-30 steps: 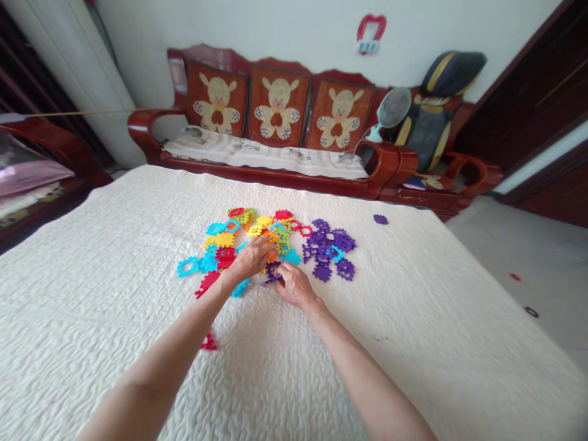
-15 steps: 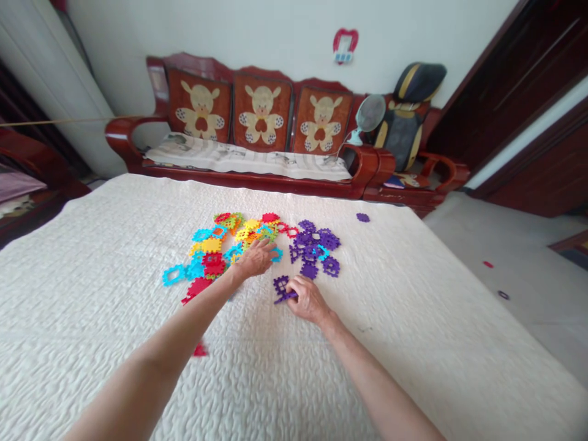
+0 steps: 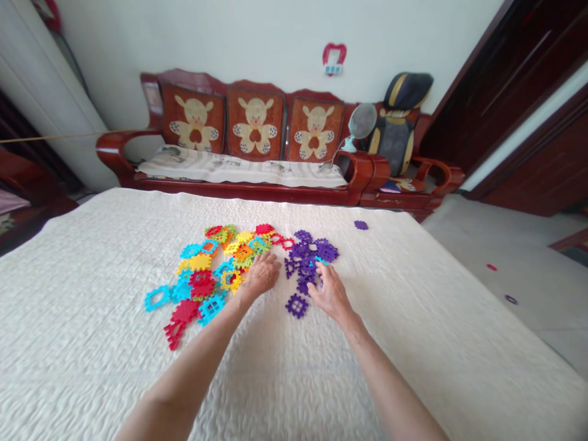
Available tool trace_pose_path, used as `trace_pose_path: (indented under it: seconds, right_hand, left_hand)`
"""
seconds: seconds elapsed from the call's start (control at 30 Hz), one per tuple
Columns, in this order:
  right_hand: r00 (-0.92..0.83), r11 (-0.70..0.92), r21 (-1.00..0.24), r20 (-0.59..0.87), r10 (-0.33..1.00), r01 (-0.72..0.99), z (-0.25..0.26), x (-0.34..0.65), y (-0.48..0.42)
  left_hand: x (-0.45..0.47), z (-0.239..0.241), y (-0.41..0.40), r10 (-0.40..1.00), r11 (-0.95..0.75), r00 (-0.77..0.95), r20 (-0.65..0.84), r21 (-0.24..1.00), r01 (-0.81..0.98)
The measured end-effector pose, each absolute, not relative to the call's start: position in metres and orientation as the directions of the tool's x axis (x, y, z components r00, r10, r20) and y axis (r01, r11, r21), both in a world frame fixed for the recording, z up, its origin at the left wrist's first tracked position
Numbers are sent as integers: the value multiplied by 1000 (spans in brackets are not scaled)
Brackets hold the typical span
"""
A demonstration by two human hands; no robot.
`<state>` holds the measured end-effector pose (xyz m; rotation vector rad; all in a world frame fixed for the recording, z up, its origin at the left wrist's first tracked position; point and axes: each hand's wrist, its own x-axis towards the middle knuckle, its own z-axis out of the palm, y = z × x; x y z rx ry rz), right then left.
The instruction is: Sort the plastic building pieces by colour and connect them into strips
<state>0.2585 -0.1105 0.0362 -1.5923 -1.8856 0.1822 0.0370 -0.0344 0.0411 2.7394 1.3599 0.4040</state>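
My left hand [image 3: 263, 274] is at the right side of a heap of mixed plastic interlocking tiles, fingers stretched out and slightly apart. Yellow tiles [image 3: 200, 263], red ones [image 3: 185, 312] and light blue ones [image 3: 212, 309] lie around it. My right hand [image 3: 331, 293] hovers at the near right of a pile of purple tiles [image 3: 302, 252], thumb and fingers apart. Its fingertips are by a light blue tile [image 3: 318, 260] on that pile; whether they touch it I cannot tell. A purple window-shaped tile [image 3: 296, 306] lies flat just left of my right thumb.
A single purple tile [image 3: 361, 225] lies apart near the far edge of the white quilted cover [image 3: 404, 343]. On the floor are a red piece [image 3: 492, 267] and a dark ring-like piece [image 3: 511, 299]. Beyond stands a wooden sofa [image 3: 248, 192] with a small fan [image 3: 362, 120].
My right hand has let go of a purple tile and moved up and right toward the light blue one. My left hand has moved slightly within the mixed heap's edge. The view has shifted a little.
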Motion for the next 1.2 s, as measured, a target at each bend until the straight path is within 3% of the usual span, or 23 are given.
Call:
trace_pose_path:
  seconds: [0.13,0.27,0.37,0.5,0.63,0.73,0.97,1.2]
  right_hand:
    - [-349,446,-372,301,888,814,35,238,-126]
    - [-373,446,-350,257,892,824,32,230,-124]
    - [-308,453,-397,378,873,798,30,241,-111]
    - [-53,343,-505,503,863,792,27,271,-89]
    - [235,-17,-508,367,900,861,19,299,-65]
    - [282,-130,-463,277,919,877,15,307,-54]
    - [312,-121,-567,252,916,814,11,312,-52]
    - [481,-84,-850,210,851,520,10,326,-46]
  left_hand:
    - [18,39,-28,801,-595,568,189,156,788]
    - [2,44,-23,849,-521,489,200,165,838]
    - [10,42,-16,865,-485,432,256,205,850]
    - [48,24,1,834,-535,375,404,432,726]
    - [84,3,25,818,-557,350,456,478,679]
    - [94,-5,41,806,-570,340,484,483,665]
    - [95,-14,62,814,-562,325,482,509,652]
    - [97,-16,59,844,-520,274,461,580,627]
